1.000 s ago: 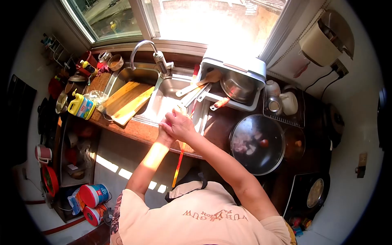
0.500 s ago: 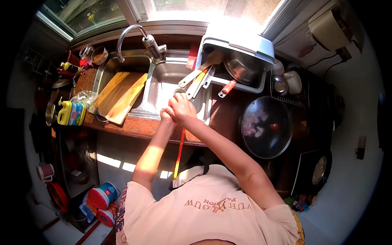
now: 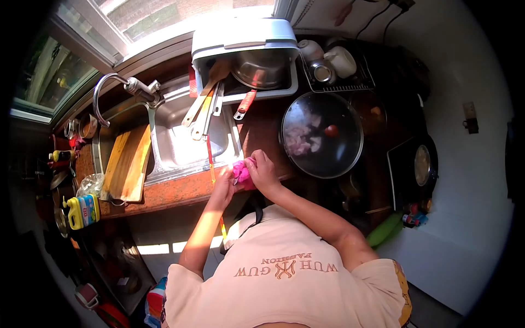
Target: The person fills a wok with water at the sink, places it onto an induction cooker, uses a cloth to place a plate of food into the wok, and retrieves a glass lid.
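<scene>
A crumpled bright pink cloth (image 3: 244, 174) is bunched between my two hands, above the counter's front edge. My left hand (image 3: 223, 183) is closed on its left side, partly in bright sun. On the other side, my right hand (image 3: 263, 170) has its fingers wrapped over the cloth. Just beyond them lies the steel sink basin (image 3: 178, 131). Wooden and metal utensil handles (image 3: 202, 116) stick out over it from a white dish box (image 3: 243, 44). To the right of my hands sits a large round pan with a glass lid (image 3: 321, 135), with pale pieces and a red round thing showing through.
A wooden cutting board (image 3: 126, 164) leans in the left basin under the faucet (image 3: 139, 90). A yellow detergent jug (image 3: 82, 211) stands at the left counter end. Cups (image 3: 340, 61) sit in a rack at the back right. A red-yellow strap (image 3: 210, 156) hangs near the counter edge.
My hands were clasped together over the sink's front edge; now they are farther right, with the pink cloth showing between them. The view has turned to the right.
</scene>
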The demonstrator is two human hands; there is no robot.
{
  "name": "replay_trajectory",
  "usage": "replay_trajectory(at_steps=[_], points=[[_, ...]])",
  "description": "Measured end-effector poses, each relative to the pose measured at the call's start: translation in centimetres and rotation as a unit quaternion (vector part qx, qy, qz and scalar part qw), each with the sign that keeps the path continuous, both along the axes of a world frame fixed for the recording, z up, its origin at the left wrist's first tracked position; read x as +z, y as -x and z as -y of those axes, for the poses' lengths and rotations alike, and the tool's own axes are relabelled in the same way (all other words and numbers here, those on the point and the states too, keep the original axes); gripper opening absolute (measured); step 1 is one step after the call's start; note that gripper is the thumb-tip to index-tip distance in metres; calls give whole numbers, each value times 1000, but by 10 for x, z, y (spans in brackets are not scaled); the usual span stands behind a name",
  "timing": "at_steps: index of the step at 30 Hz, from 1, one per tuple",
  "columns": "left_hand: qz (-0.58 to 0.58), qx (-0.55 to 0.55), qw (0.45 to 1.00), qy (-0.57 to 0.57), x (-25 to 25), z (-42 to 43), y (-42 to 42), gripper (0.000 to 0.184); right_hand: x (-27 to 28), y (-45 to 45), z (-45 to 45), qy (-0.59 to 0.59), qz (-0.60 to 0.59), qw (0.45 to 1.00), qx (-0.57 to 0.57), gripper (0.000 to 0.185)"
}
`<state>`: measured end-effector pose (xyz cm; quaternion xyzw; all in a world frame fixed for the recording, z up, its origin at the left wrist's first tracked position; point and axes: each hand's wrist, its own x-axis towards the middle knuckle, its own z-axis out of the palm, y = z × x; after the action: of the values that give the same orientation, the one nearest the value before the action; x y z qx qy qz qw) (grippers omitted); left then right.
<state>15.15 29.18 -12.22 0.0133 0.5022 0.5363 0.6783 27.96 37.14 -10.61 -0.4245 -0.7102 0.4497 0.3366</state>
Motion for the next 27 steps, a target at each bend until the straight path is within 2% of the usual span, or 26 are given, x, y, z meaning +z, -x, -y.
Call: replay_trajectory(at_steps=[2,3,4,6,7,8,9,10,12,13,16,17,20,24,27], points=[[-6,-56,998,12,-19,1,-10,30,-8,-25,-8,-16,133,990,-34,17],[-83,-117,988,58,-27,0,-17,31,-8,-40,-9,9,222,975,-13,18],[-160,-177,966,101,-28,-1,-25,33,-6,-49,-12,6,222,975,-27,18],[-188,-209,957,73,-36,3,-32,39,4,-74,-18,0,206,978,-14,21],[-307,-208,928,31,-50,6,-33,42,11,-86,-20,-55,196,979,-35,20],[-418,-204,885,-18,-62,5,-39,46,13,-97,-23,-84,182,978,-58,15],[-569,-226,791,-13,-53,5,-46,50,14,-109,-26,-112,186,974,-64,13],[-703,-231,672,-14,-34,1,-54,56,16,-122,-28,-139,191,969,-70,12],[-697,-204,684,-68,-9,-16,-71,54,30,-142,-24,-134,220,961,-95,11],[-720,-182,659,-119,1,-26,-83,50,31,-152,-21,-128,194,966,-109,9],[-711,-196,645,-202,25,-54,-119,46,21,-182,-11,-110,130,976,-134,8],[-750,-191,578,-257,28,-65,-130,44,19,-195,-6,-102,141,974,-143,8],[-719,-226,597,-276,32,-89,-168,44,10,-240,0,-112,157,957,-215,8],[-714,-226,574,-331,37,-114,-213,45,6,-316,7,-90,190,934,-288,11],[-707,-245,577,-328,39,-119,-241,44,17,-379,2,-84,236,905,-344,11]])
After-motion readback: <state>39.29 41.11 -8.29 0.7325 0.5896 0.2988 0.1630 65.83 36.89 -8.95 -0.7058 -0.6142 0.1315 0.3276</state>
